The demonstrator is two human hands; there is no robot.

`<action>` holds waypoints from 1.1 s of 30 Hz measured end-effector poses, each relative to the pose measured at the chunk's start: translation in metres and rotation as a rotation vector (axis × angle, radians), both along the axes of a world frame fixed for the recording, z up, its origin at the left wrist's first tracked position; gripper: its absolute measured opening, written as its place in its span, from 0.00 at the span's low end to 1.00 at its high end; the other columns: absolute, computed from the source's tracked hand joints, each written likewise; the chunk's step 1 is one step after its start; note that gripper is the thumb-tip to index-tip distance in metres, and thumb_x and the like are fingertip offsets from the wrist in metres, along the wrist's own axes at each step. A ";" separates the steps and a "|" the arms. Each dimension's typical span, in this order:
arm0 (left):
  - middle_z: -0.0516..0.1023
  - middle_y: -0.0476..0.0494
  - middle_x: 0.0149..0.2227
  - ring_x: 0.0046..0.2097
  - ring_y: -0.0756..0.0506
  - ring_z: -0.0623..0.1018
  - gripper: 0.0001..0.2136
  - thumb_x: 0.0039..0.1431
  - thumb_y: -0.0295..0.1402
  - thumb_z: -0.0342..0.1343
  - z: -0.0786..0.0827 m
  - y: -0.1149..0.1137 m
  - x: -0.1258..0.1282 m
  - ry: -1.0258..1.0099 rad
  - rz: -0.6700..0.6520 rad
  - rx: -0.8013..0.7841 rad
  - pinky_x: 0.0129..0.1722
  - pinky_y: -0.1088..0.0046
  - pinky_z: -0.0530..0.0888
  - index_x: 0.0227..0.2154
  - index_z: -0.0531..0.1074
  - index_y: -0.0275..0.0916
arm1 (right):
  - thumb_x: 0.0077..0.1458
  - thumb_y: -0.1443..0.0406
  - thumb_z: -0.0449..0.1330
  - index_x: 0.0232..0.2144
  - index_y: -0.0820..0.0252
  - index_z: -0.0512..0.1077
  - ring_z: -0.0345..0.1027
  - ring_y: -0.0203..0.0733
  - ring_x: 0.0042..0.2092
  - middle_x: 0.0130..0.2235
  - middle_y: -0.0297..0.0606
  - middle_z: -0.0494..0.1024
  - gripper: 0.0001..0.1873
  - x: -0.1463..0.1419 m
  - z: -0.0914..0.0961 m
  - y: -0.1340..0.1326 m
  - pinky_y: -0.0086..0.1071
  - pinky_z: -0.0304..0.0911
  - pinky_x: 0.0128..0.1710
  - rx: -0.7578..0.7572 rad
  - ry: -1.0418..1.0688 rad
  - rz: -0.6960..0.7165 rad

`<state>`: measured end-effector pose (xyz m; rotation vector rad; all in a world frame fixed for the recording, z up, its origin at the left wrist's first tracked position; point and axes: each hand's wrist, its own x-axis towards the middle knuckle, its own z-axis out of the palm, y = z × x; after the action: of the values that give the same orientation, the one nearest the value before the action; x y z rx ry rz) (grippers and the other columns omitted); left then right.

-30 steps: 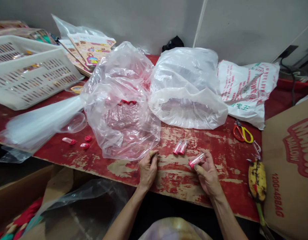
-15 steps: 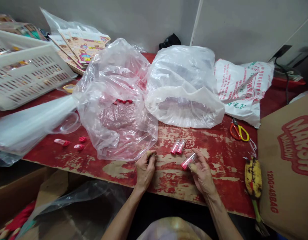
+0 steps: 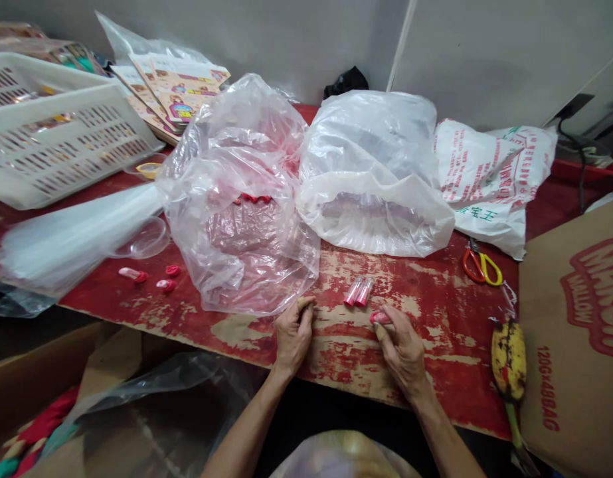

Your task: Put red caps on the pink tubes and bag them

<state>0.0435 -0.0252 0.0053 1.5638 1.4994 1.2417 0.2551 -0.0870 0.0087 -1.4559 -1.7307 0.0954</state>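
Observation:
Between the thumb and fingers of my right hand [image 3: 404, 348] is a small clear tube with a red base [image 3: 380, 318], mostly covered by the fingers. Two similar clear tubes [image 3: 358, 292] with red bases lie side by side on the worn red table [image 3: 336, 338], just beyond that hand. My left hand [image 3: 293, 335] rests by the table's front edge with its fingers curled closed; whatever they may hold is hidden. Just past it lies the open clear plastic bag [image 3: 246, 245], with red pieces [image 3: 254, 198] showing inside.
A second plastic bag [image 3: 376, 172] and a printed white sack [image 3: 490, 172] stand at the back. Scissors [image 3: 483, 264], a banana [image 3: 508, 358] and a cardboard box [image 3: 575, 325] are on the right. Left are a white basket [image 3: 72, 139], plastic sleeves [image 3: 77, 232] and small red-capped pieces [image 3: 165, 285].
My right hand has turned the tube, so its red end now points away and the fingers cover more of it. My left hand has stayed almost still. The view has shifted slightly.

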 end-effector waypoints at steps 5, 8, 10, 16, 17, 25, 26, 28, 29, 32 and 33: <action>0.78 0.49 0.29 0.30 0.49 0.77 0.09 0.57 0.33 0.51 0.001 0.000 0.000 0.002 -0.003 -0.003 0.32 0.74 0.72 0.36 0.75 0.40 | 0.59 0.72 0.54 0.58 0.51 0.59 0.70 0.44 0.44 0.44 0.41 0.75 0.26 0.000 0.004 0.001 0.41 0.68 0.44 0.032 -0.052 -0.008; 0.78 0.49 0.29 0.30 0.49 0.77 0.09 0.57 0.33 0.51 0.001 0.000 0.000 -0.003 -0.006 -0.003 0.33 0.74 0.72 0.36 0.75 0.40 | 0.58 0.72 0.54 0.58 0.50 0.59 0.70 0.44 0.43 0.43 0.40 0.76 0.27 0.000 0.003 0.001 0.41 0.68 0.44 0.058 -0.045 -0.029; 0.78 0.49 0.29 0.30 0.49 0.77 0.09 0.57 0.33 0.51 0.001 0.000 0.000 0.000 -0.003 -0.004 0.33 0.74 0.72 0.36 0.75 0.40 | 0.59 0.71 0.54 0.58 0.51 0.60 0.70 0.44 0.42 0.41 0.39 0.76 0.25 0.001 0.002 0.002 0.40 0.68 0.43 0.006 -0.052 -0.003; 0.79 0.48 0.30 0.31 0.49 0.77 0.09 0.57 0.33 0.51 0.000 0.000 -0.001 0.001 -0.005 -0.015 0.34 0.73 0.73 0.37 0.75 0.40 | 0.59 0.67 0.55 0.53 0.53 0.66 0.70 0.44 0.42 0.39 0.39 0.76 0.20 0.003 -0.002 0.004 0.43 0.66 0.47 -0.106 0.088 -0.026; 0.79 0.48 0.30 0.31 0.49 0.77 0.09 0.57 0.33 0.51 -0.001 0.000 -0.001 0.005 -0.002 -0.015 0.34 0.73 0.73 0.36 0.75 0.40 | 0.58 0.66 0.56 0.53 0.53 0.66 0.70 0.43 0.42 0.39 0.39 0.76 0.19 0.003 -0.001 0.005 0.43 0.66 0.47 -0.160 0.169 -0.027; 0.79 0.48 0.31 0.31 0.48 0.78 0.10 0.58 0.34 0.51 -0.004 0.001 -0.002 0.033 -0.009 -0.013 0.34 0.72 0.74 0.37 0.75 0.41 | 0.51 0.59 0.62 0.49 0.53 0.66 0.69 0.35 0.30 0.35 0.35 0.75 0.23 0.004 0.014 0.011 0.25 0.65 0.23 -0.405 1.280 0.022; 0.79 0.48 0.31 0.31 0.48 0.78 0.10 0.58 0.35 0.51 -0.004 0.001 -0.002 0.035 -0.009 -0.015 0.34 0.72 0.74 0.37 0.75 0.41 | 0.49 0.59 0.63 0.48 0.54 0.68 0.69 0.35 0.30 0.35 0.36 0.75 0.22 0.003 0.013 0.011 0.25 0.65 0.22 -0.414 1.301 0.024; 0.79 0.48 0.31 0.31 0.48 0.78 0.10 0.58 0.35 0.51 -0.005 0.001 -0.002 0.033 -0.014 -0.022 0.34 0.72 0.74 0.37 0.75 0.41 | 0.45 0.60 0.66 0.46 0.55 0.70 0.70 0.36 0.32 0.36 0.37 0.76 0.23 0.002 0.011 0.011 0.26 0.67 0.25 -0.390 1.290 0.017; 0.79 0.48 0.31 0.31 0.48 0.78 0.10 0.58 0.34 0.51 -0.005 0.001 -0.002 0.029 -0.019 -0.026 0.34 0.73 0.74 0.38 0.75 0.41 | 0.44 0.61 0.66 0.46 0.55 0.70 0.71 0.37 0.33 0.37 0.37 0.76 0.24 0.001 0.010 0.011 0.28 0.68 0.28 -0.373 1.270 0.014; 0.79 0.47 0.33 0.33 0.48 0.79 0.10 0.58 0.34 0.50 -0.005 0.002 -0.002 0.015 -0.031 -0.038 0.35 0.72 0.74 0.38 0.75 0.40 | 0.44 0.63 0.67 0.48 0.54 0.69 0.73 0.40 0.39 0.40 0.38 0.77 0.26 -0.002 0.011 0.007 0.33 0.71 0.37 -0.345 1.171 0.028; 0.79 0.47 0.33 0.34 0.47 0.79 0.10 0.58 0.34 0.50 -0.005 0.002 -0.002 0.016 -0.030 -0.040 0.35 0.72 0.74 0.38 0.75 0.40 | 0.46 0.64 0.66 0.49 0.54 0.67 0.73 0.40 0.40 0.41 0.38 0.77 0.26 -0.002 0.013 0.006 0.35 0.70 0.40 -0.346 1.126 0.038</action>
<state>0.0414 -0.0236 -0.0001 1.5680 1.4961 1.1785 0.2529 -0.0814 0.0219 -1.1947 -0.8120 1.0590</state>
